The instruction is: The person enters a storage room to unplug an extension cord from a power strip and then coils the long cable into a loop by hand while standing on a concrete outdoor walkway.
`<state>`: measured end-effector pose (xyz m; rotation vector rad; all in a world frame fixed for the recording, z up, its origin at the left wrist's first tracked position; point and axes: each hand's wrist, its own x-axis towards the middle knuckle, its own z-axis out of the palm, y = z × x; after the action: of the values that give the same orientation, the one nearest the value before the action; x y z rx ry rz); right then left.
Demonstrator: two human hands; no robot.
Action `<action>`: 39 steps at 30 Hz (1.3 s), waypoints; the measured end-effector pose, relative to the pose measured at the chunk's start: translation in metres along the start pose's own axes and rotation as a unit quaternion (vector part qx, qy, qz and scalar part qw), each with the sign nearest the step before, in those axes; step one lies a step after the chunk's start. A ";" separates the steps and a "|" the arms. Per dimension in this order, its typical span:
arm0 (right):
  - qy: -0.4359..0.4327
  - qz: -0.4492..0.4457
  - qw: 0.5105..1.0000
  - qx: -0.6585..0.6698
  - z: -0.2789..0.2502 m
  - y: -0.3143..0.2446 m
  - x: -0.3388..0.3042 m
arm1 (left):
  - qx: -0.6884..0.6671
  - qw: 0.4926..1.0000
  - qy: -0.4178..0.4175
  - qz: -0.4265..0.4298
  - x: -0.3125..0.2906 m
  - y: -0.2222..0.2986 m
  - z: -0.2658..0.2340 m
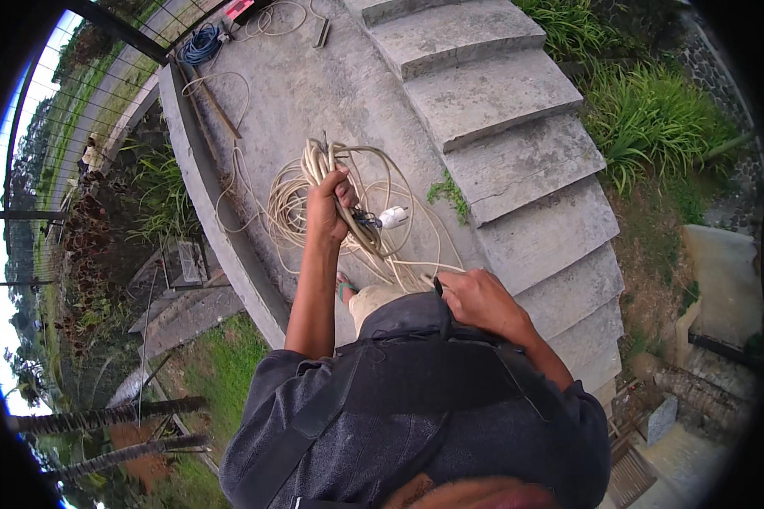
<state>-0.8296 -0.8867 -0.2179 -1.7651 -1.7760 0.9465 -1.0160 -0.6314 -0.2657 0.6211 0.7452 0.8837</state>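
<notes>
My left hand is wrapped round a gathered bundle of cream electric cable, held up in front of my body. Loops of it hang to the right of the fist. A white plug dangles beside that hand, next to a short dark stretch of cord. Beneath, a loose heap of the same cable lies on the concrete. By my waist on the right, my right hand is closed, with a strand of cable running to its fingers. Its fingertips are partly hidden.
Concrete steps descend along the right side. A low concrete kerb edges the left, with a wooden strip beside it. Farther off lie a blue coiled cord and a red object. My sandalled foot shows below the cable.
</notes>
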 end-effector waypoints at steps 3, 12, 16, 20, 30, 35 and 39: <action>0.013 -0.004 1.000 0.018 0.008 0.001 -0.001 | -0.033 0.999 0.006 0.022 -0.015 0.018 -0.011; 0.085 -0.005 0.996 0.036 0.002 0.022 0.017 | -0.098 0.995 0.006 0.034 -0.014 0.025 -0.050; 0.120 0.024 0.988 0.090 -0.026 0.026 0.011 | -0.103 0.994 0.031 0.033 -0.019 0.036 -0.049; 0.023 -0.060 0.997 0.042 -0.015 0.023 0.011 | -0.094 0.992 0.072 0.041 -0.008 0.020 -0.040; 0.058 -0.250 0.966 -0.021 -0.052 -0.014 0.043 | 0.246 0.964 0.023 -0.094 -0.049 -0.077 0.052; 0.127 -0.200 0.971 0.043 -0.066 0.002 0.044 | 0.246 0.949 -0.099 -0.169 -0.056 -0.085 0.035; 0.156 -0.176 0.971 0.036 -0.063 0.015 0.052 | 0.245 0.925 -0.194 -0.215 -0.052 -0.092 0.028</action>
<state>-0.7772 -0.8266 -0.1950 -1.3990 -1.7426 0.5475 -0.9740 -0.7259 -0.3012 0.9940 0.7020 0.1479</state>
